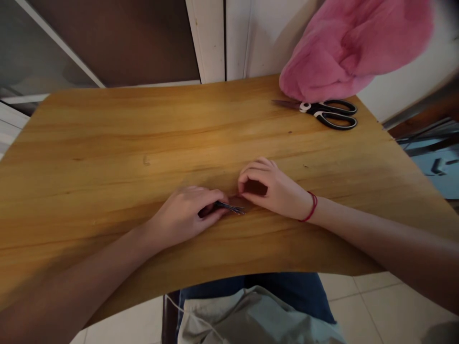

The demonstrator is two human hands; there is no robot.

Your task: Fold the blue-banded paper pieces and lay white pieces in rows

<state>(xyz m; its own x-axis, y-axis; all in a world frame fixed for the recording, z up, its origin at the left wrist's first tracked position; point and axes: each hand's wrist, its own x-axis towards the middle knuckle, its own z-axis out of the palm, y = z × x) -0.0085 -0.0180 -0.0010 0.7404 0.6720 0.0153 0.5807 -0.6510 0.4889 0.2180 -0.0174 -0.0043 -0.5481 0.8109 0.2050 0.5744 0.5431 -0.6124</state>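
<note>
My left hand (190, 208) rests over the tabletop, its thumb and fingers closed on a small bundle of thin dark strands (234, 208). Their ends fan out to the right and catch some light; they look like wires or slim pins, but I cannot tell which. Just beyond those ends, my right hand (270, 188) forms a ring with thumb and forefinger pinched together, close to the left fingertips. Something very thin may run between the two hands, too faint to name. A red cord bracelet (313, 207) circles the right wrist.
Black-handled scissors (332, 113) lie at the back right of the wooden table (118, 143), blades pointing left. A pink plush item (344, 52) overhangs that corner. White-framed panels (211, 43) stand behind the table. Light cloth (258, 317) covers my lap below the front edge.
</note>
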